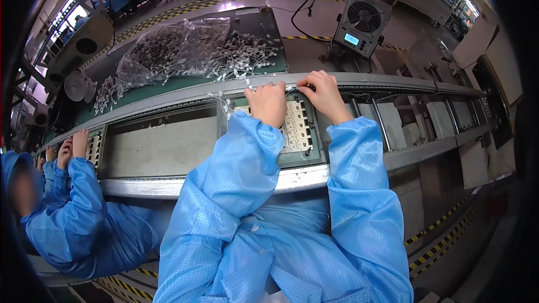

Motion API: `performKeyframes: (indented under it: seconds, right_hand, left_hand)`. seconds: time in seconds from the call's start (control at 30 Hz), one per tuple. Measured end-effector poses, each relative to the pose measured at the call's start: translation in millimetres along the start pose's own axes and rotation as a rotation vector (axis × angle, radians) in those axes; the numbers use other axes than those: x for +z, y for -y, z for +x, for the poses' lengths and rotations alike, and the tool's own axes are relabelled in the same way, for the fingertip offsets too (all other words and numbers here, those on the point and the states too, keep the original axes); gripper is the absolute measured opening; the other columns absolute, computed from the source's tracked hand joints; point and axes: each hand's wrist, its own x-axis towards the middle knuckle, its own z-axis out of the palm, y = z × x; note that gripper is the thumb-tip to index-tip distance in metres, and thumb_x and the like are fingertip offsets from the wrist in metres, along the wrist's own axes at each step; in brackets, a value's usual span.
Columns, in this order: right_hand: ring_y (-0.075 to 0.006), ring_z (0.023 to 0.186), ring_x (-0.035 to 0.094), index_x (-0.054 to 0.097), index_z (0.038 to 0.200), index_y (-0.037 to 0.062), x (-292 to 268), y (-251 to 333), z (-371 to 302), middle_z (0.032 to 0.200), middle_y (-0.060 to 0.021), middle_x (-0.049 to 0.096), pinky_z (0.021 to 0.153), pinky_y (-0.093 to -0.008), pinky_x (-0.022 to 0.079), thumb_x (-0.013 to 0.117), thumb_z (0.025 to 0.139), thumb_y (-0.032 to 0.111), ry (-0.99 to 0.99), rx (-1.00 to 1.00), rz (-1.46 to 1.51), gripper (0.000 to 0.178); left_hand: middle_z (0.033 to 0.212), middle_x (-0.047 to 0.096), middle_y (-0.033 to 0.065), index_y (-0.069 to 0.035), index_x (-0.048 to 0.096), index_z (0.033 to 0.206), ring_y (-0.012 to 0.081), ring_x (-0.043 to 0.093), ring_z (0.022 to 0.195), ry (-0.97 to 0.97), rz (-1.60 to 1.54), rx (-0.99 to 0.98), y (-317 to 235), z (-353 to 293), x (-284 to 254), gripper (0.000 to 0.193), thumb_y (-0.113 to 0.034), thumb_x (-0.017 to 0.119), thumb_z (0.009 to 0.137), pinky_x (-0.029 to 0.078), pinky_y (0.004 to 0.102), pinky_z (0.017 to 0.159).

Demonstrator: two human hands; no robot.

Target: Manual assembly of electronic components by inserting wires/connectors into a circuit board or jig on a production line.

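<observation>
A panel of cream-coloured circuit boards [296, 126] with dark parts along its right side lies in a flat carrier [303, 159] on the conveyor. My left hand [269, 104] is over the panel's far left part, its fingers curled down; whatever they grip is hidden. Close to its fingertips are thin white-ended cables [247, 83]. At the far right corner of the panel, my right hand [324, 96] is closed with thumb and forefinger together. A short dark wire with a small white connector [289, 88] lies between the two hands, near the right fingertips.
Beyond the conveyor rail [191, 91], a green table bears a heap of white-ended cables [241, 53] and a clear plastic bag [163, 50]. A fan unit with a lit display [362, 22] stands far right. To my left, a co-worker in blue [84, 219] works at another carrier.
</observation>
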Motion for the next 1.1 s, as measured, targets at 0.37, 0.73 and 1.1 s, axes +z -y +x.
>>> performKeyframes:
  seconds: [0.37,0.73,1.1]
  right_hand:
    - [-0.0224,0.097,0.057,0.072,0.086,0.0122,-2.7,-5.9,-12.9,0.089,-0.001,0.062,0.086,-0.0381,0.035,0.069,0.08,0.012,0.086,0.044,-0.09,0.006]
    - [-0.0223,0.102,0.053,0.072,0.087,0.0148,-3.3,2.3,-9.8,0.094,-0.0021,0.056,0.089,-0.0388,0.034,0.062,0.08,0.005,0.056,-0.024,-0.06,0.016]
    - [-0.0226,0.1,0.054,0.071,0.091,0.0117,2.0,22.3,-0.5,0.092,-0.0028,0.057,0.09,-0.0385,0.036,0.058,0.085,0.006,-0.011,0.0,-0.015,0.015]
  left_hand:
    - [0.089,0.064,0.0029,-0.017,0.072,0.09,0.0232,0.065,0.087,-0.106,0.114,0.21,-10.6,-12.4,1.5,0.013,-0.015,0.061,0.085,0.038,0.0485,0.085]
    - [0.097,0.062,0.0039,-0.018,0.075,0.089,0.0241,0.058,0.095,-0.116,0.255,0.274,-16.0,-19.3,6.2,0.014,-0.017,0.062,0.084,0.037,0.0469,0.088]
    - [0.093,0.07,0.0038,-0.015,0.072,0.089,0.0275,0.062,0.095,-0.079,0.131,-0.131,75.5,19.9,-33.2,0.031,-0.045,0.07,0.082,0.039,0.0486,0.084]
